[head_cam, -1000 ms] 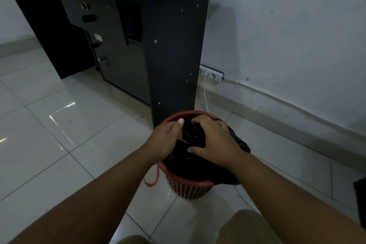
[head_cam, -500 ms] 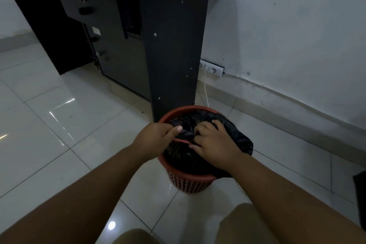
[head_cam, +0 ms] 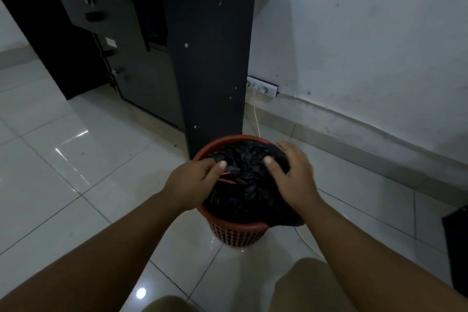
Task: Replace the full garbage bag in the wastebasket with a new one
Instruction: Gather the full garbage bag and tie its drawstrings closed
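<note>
Left hand [head_cam: 195, 181] pinches garbage bag [head_cam: 245, 185] at 9 o'clock, right hand [head_cam: 293, 177] clutches 3 o'clock. Yanking could tear it on wastebasket [head_cam: 235, 235] rim.

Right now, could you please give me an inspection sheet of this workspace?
Surface: glossy white floor tiles, reflecting light.
Job's things: red wastebasket beside the desk; black garbage bag inside it, bulging above the rim and over its right side; red drawstring showing; no new bag seen.
Clutter: dark object, cut off at the right edge.
Hands: left hand grips the bag's top at the drawstring; right hand grips its other side.
Cables: white cable hangs from the socket strip; second cable lies on the floor by the basket.
Surroundings: black desk, scuffed white wall.
</note>
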The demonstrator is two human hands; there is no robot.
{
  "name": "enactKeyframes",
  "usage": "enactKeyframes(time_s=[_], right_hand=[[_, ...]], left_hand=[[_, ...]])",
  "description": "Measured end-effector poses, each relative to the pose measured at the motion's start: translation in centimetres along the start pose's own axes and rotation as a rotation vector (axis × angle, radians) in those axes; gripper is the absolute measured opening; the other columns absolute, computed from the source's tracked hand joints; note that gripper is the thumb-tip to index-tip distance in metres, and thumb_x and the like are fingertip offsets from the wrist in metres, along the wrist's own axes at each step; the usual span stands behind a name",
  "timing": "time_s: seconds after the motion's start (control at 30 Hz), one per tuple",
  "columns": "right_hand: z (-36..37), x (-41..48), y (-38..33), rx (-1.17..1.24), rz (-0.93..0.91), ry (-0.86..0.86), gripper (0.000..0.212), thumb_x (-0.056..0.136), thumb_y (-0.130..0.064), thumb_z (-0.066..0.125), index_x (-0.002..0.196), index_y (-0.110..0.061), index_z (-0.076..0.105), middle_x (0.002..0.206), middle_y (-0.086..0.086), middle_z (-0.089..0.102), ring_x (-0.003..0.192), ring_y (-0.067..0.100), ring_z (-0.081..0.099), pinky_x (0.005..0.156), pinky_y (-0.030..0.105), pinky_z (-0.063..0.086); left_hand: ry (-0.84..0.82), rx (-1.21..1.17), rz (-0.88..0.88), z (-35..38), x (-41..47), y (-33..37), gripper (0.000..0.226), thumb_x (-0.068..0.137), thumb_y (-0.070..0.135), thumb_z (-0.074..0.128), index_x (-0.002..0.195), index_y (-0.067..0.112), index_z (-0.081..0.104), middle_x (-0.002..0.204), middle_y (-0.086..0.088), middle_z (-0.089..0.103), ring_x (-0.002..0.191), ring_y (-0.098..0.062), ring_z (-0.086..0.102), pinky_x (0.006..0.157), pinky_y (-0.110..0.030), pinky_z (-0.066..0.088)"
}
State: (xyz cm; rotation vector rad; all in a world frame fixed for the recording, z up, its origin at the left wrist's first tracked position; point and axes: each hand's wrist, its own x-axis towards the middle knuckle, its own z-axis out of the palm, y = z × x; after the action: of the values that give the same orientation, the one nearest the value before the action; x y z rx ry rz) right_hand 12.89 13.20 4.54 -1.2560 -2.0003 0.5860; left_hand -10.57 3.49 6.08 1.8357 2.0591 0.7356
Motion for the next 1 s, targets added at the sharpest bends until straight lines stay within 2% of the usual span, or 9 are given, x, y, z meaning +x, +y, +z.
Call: enactKeyframes(time_s=[0.07,0.13,0.33,0.4,0.53,0.7,0.83,0.93,1.0], right_hand=[[-1.2,0.4,1.8,-0.064,0.291,0.011,0.066,0.099,-0.063,0.042,0.147,-0.019,0.049,0.150,0.006,0.051,0.139,0.026,0.044,0.116,0.046,0.031],[-2.0,0.6,3.3,-0.030,0.509,-0.138,0.074,0.098,-0.068,0.038,0.151,-0.017,0.043,0.156,0.010,0.046,0.141,0.031,0.044,0.117,0.049,0.033],[-4.1,1.7,2.8,0.440,0.792,-0.275,0.072,0.095,-0.067,0.050,0.124,-0.003,0.068,0.119,0.014,0.068,0.105,0.031,0.065,0.081,0.037,0.049],[-4.7,2.2,1.7,0.509,0.797,-0.311,0.069,0.089,-0.067,0.060,0.118,-0.006,0.072,0.117,0.013,0.073,0.103,0.029,0.069,0.078,0.035,0.053],[-7.3,4.1,-1.7,0.718,0.739,-0.383,0.057,0.094,-0.062,0.057,0.104,-0.008,0.074,0.106,0.012,0.079,0.103,0.028,0.073,0.098,0.043,0.053],[-10.1,5.8,-7.4,0.864,0.609,-0.360,0.066,0.098,-0.060,0.051,0.134,-0.005,0.056,0.114,0.013,0.071,0.103,0.026,0.070,0.081,0.040,0.057],[-9.2,5.5,-9.2,0.933,0.579,-0.426,0.088,0.097,-0.069,0.041,0.159,-0.009,0.025,0.103,0.006,0.066,0.105,0.025,0.067,0.097,0.045,0.053],[-7.9,5.3,-8.7,0.987,0.569,-0.488,0.095,0.093,-0.080,0.029,0.163,-0.018,0.012,0.128,0.014,0.066,0.127,0.034,0.058,0.116,0.057,0.035],[-7.2,5.3,-8.1,0.993,0.556,-0.530,0.103,0.085,-0.088,0.026,0.163,-0.024,0.005,0.158,0.016,0.044,0.147,0.037,0.037,0.123,0.062,0.016]], left_hand=[[0.008,0.037,0.009,0.5,0.6,1.5,0.058,0.100,0.070,0.022,0.085,0.028,0.059,0.075,0.003,0.063,0.071,-0.013,0.062,0.063,-0.034,0.049],[0.028,0.032,-0.008,1.3,1.2,3.1,0.053,0.100,0.068,0.027,0.087,0.027,0.057,0.075,0.003,0.063,0.071,-0.014,0.061,0.064,-0.034,0.050],[0.003,-0.010,-0.127,3.2,2.6,6.1,0.046,0.100,0.065,0.041,0.087,0.024,0.057,0.074,-0.002,0.065,0.069,-0.020,0.063,0.069,-0.044,0.054],[0.023,-0.017,-0.162,3.0,2.9,6.2,0.045,0.100,0.063,0.043,0.085,0.024,0.058,0.074,-0.001,0.064,0.069,-0.018,0.062,0.068,-0.042,0.053],[0.140,0.001,-0.220,1.5,3.7,5.8,0.048,0.100,0.064,0.041,0.079,0.024,0.057,0.074,0.002,0.062,0.071,-0.018,0.060,0.061,-0.033,0.043],[0.234,0.080,-0.191,-0.5,4.3,5.9,0.052,0.101,0.065,0.035,0.084,0.020,0.057,0.076,0.000,0.060,0.071,-0.019,0.058,0.060,-0.033,0.039],[0.421,0.112,0.039,-0.5,4.3,7.6,0.064,0.094,0.063,0.035,0.117,0.012,0.065,0.109,-0.009,0.063,0.101,-0.030,0.056,0.088,-0.044,0.047],[0.373,-0.078,0.107,0.2,3.8,9.2,0.051,0.095,0.058,0.040,0.114,0.019,0.066,0.103,0.000,0.065,0.095,-0.020,0.057,0.083,-0.039,0.046],[0.248,-0.371,0.043,0.8,3.4,9.8,0.029,0.101,0.051,0.048,0.114,0.030,0.064,0.095,0.006,0.066,0.088,-0.011,0.062,0.078,-0.033,0.049]])
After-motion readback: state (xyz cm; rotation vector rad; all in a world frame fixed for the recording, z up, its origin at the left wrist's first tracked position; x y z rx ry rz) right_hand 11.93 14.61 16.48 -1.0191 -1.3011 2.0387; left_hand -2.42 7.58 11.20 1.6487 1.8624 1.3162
